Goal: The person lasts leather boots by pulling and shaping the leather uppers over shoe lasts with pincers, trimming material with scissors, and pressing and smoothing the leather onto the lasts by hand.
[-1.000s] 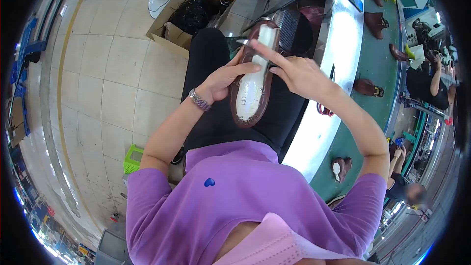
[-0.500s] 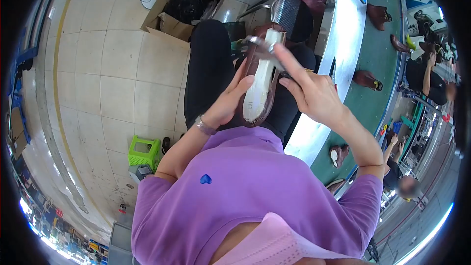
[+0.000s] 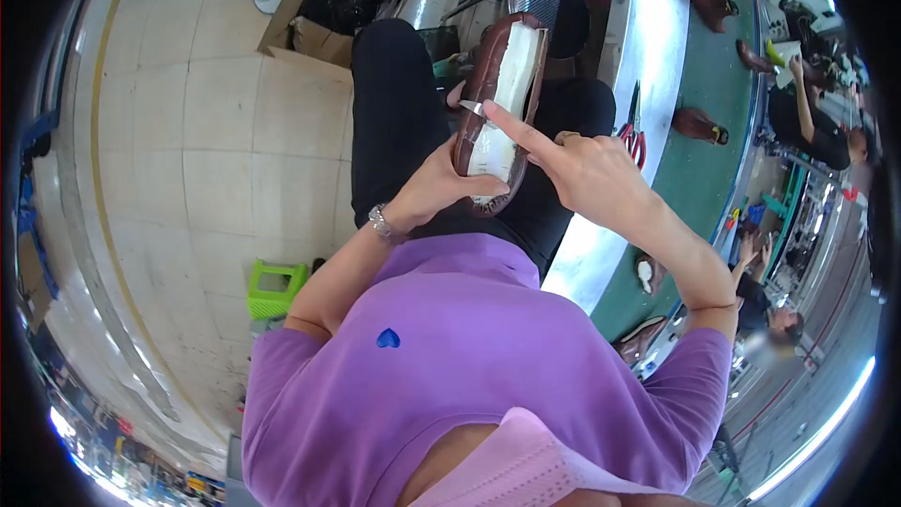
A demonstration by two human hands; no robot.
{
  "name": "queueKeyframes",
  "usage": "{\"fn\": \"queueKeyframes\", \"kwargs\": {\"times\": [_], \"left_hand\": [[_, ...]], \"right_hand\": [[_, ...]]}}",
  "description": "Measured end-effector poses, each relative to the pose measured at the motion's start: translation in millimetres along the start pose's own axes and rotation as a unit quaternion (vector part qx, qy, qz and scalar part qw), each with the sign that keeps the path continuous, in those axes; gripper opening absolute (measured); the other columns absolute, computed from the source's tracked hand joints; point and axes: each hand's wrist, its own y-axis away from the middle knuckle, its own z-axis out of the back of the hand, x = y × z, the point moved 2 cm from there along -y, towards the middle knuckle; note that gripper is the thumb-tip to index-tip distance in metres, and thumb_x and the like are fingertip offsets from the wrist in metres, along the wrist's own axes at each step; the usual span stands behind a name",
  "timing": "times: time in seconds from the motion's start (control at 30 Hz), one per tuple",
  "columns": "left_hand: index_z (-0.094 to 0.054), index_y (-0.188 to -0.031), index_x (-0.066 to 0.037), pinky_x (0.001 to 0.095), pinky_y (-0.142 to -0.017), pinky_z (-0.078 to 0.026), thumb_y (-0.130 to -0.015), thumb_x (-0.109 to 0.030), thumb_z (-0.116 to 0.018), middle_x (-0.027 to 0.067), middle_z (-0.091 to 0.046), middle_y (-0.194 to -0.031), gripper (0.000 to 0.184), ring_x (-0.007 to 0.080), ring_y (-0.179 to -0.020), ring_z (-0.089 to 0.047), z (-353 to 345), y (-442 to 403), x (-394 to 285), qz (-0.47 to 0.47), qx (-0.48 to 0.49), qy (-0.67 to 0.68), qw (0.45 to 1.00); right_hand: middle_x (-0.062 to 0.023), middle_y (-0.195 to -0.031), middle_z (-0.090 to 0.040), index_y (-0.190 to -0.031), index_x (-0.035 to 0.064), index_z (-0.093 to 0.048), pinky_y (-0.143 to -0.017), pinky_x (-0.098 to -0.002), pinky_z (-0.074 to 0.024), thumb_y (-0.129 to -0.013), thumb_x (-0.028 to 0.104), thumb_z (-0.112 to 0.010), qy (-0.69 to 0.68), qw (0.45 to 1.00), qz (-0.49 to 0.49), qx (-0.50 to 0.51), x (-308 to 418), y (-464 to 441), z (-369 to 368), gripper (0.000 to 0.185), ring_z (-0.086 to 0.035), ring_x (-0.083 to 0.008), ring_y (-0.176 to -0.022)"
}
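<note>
Brown shoe [image 3: 512,70], left hand [image 3: 436,190] shifted bodyward, blade [image 3: 471,107] now mid-length

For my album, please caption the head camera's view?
Left hand holds a brown shoe, underside up; right hand, a metal tool.

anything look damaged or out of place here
Nothing clearly stands out. The brown shoe is sole-up in the left hand; dark marks show on its white underside near the thumb, but I can't tell if that's damage. A red-handled tool lies on the metal ledge, and I see no spill on the tiled floor.
</note>
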Motion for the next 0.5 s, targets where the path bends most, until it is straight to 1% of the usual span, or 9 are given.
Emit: {"fn": "queueKeyframes", "kwargs": {"times": [0.07, 0.17, 0.2, 0.3, 0.33, 0.4, 0.43, 0.47, 0.5], "left_hand": [[-0.061, -0.121, 0.001, 0.0295, -0.092, -0.047, -0.082, -0.026, -0.080, 0.0061, -0.066, -0.111, 0.051, 0.0130, -0.103, -0.060, -6.9, 10.5, 10.3, 0.056, -0.005, 0.013, 0.998], [-0.061, -0.121, 0.001, 0.0294, -0.089, -0.048, -0.084, -0.030, -0.078, 0.0068, -0.066, -0.111, 0.051, 0.0135, -0.100, -0.061, -7.2, 7.7, 20.4, 0.023, 0.001, -0.024, 0.999], [-0.062, -0.121, 0.001, 0.0292, -0.088, -0.048, -0.085, -0.030, -0.078, 0.0067, -0.066, -0.110, 0.050, 0.0133, -0.099, -0.062, -10.5, 6.6, 22.7, 0.010, -0.007, -0.032, 0.999], [-0.063, -0.118, 0.001, 0.0284, -0.084, -0.049, -0.085, -0.030, -0.077, 0.0065, -0.067, -0.107, 0.048, 0.0126, -0.095, -0.062, -17.2, -0.5, 25.8, -0.019, -0.019, -0.064, 0.998], [-0.063, -0.117, 0.001, 0.0281, -0.083, -0.050, -0.085, -0.030, -0.077, 0.0064, -0.067, -0.106, 0.046, 0.0122, -0.094, -0.062, -17.0, -1.7, 31.1, -0.017, -0.016, -0.076, 0.997], [-0.064, -0.113, -0.001, 0.0275, -0.078, -0.050, -0.087, -0.028, -0.075, 0.0059, -0.068, -0.100, 0.040, 0.0101, -0.092, -0.062, -4.1, -19.9, 72.2, -0.086, -0.049, -0.100, 0.990], [-0.064, -0.111, -0.001, 0.0279, -0.077, -0.051, -0.087, -0.025, -0.074, 0.0062, -0.068, -0.098, 0.035, 0.0098, -0.090, -0.062, -20.3, -9.1, 44.4, -0.103, -0.021, -0.036, 0.994], [-0.063, -0.111, 0.000, 0.0286, -0.077, -0.052, -0.087, -0.025, -0.074, 0.0066, -0.068, -0.099, 0.037, 0.0106, -0.088, -0.063, -13.9, -17.9, 61.7, -0.086, -0.022, -0.141, 0.986], [-0.062, -0.112, 0.001, 0.0297, -0.078, -0.053, -0.086, -0.027, -0.075, 0.0082, -0.068, -0.098, 0.041, 0.0127, -0.088, -0.064, -26.8, -12.9, 47.0, -0.061, -0.017, -0.128, 0.990]], "right_hand": [[-0.0096, -0.063, -0.055, -0.151, 0.0293, -0.035, -0.045, -0.0392, -0.0463, -0.091, 0.007, -0.060, -0.002, 0.999, 0.030, -0.018, 11.7, 7.3, 11.1, 0.069, -0.057, -0.0273, -0.049], [-0.0092, -0.063, -0.055, -0.152, 0.0302, -0.034, -0.045, -0.0378, -0.0460, -0.089, 0.007, -0.062, -0.118, 0.976, 0.086, -0.160, 6.4, 12.5, -15.2, 0.072, -0.057, -0.0257, -0.049], [-0.0100, -0.065, -0.056, -0.153, 0.0312, -0.032, -0.044, -0.0374, -0.0465, -0.085, 0.004, -0.063, 0.014, 0.999, 0.042, -0.032, 1.8, 11.3, -21.1, 0.079, -0.057, -0.0255, -0.049], [-0.0100, -0.066, -0.056, -0.153, 0.0324, -0.031, -0.043, -0.0371, -0.0465, -0.080, 0.000, -0.062, 0.059, 0.997, 0.038, 0.038, -2.6, 12.6, -12.4, 0.085, -0.056, -0.0247, -0.047], [-0.0117, -0.071, -0.058, -0.153, 0.0351, -0.030, -0.042, -0.0362, -0.0467, -0.077, -0.002, -0.059, 0.064, 0.995, 0.066, 0.043, 1.7, 16.5, -5.8, 0.090, -0.057, -0.0240, -0.047], [-0.0123, -0.073, -0.057, -0.152, 0.0369, -0.030, -0.042, -0.0352, -0.0470, -0.077, -0.002, -0.059, -0.007, 0.990, 0.131, -0.043, 6.4, 31.0, -8.4, 0.090, -0.057, -0.0236, -0.047], [-0.0126, -0.074, -0.057, -0.152, 0.0379, -0.030, -0.042, -0.0348, -0.0472, -0.077, -0.003, -0.058, -0.044, 0.982, 0.162, -0.083, 5.9, 36.7, -12.8, 0.090, -0.057, -0.0234, -0.047], [-0.0131, -0.077, -0.057, -0.151, 0.0385, -0.032, -0.042, -0.0342, -0.0475, -0.077, -0.003, -0.058, -0.035, 0.980, 0.165, -0.101, -1.4, 40.4, -24.4, 0.089, -0.058, -0.0245, -0.048], [-0.0129, -0.078, -0.058, -0.151, 0.0386, -0.033, -0.042, -0.0341, -0.0474, -0.077, -0.003, -0.059, -0.021, 0.988, 0.128, -0.088, -11.5, 44.3, -38.5, 0.088, -0.058, -0.0249, -0.049]]}}
